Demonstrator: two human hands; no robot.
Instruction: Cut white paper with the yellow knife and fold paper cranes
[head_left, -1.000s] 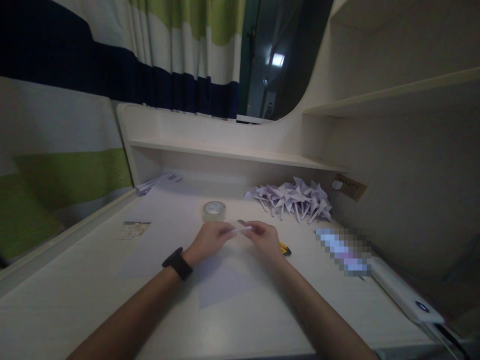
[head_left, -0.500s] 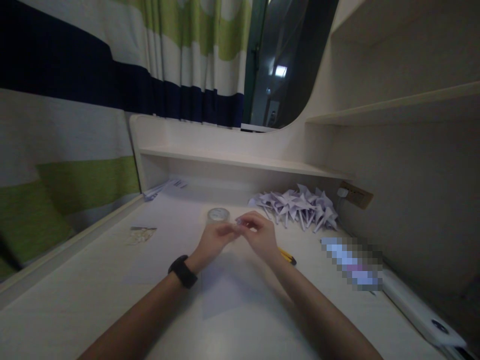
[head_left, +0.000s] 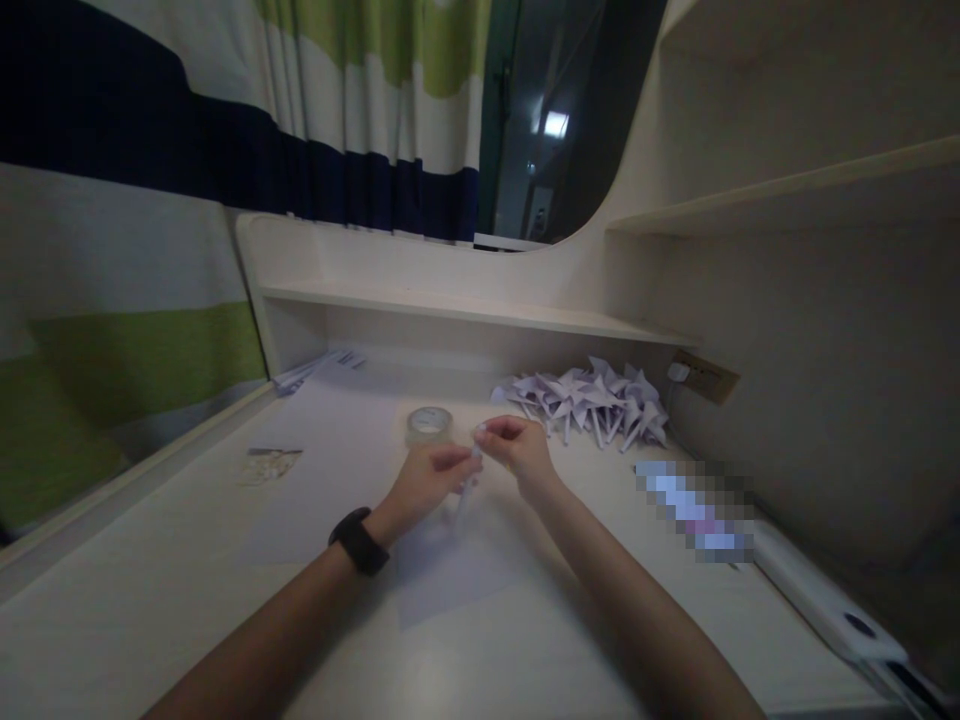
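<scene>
My left hand (head_left: 433,482), with a black watch (head_left: 360,541) on its wrist, pinches a thin white paper stick (head_left: 462,500) that slants down from the fingers. At the stick's upper end, the thumb and fingers of my right hand (head_left: 520,448) are pressed together on its tip. Both hands are raised over the desk and nearly touch. Below them lies a white paper sheet (head_left: 442,585). A roll of clear tape (head_left: 429,424) sits just behind my left hand. Behind my right hand is a pile of white paper pinwheels (head_left: 577,395) with paper sticks.
Larger white sheets (head_left: 322,450) cover the left of the desk, with a small clear packet (head_left: 270,466) by them. On the right are a blurred-out object (head_left: 694,510) and a long white device (head_left: 821,590). A low shelf (head_left: 450,305) runs along the back; a wall socket (head_left: 705,378) is at right.
The white paper stick now shows hanging below my fingers. My right hand has shifted to the stick's upper end. The view has moved slightly, and the yellow-and-black object is hidden behind my right arm.
</scene>
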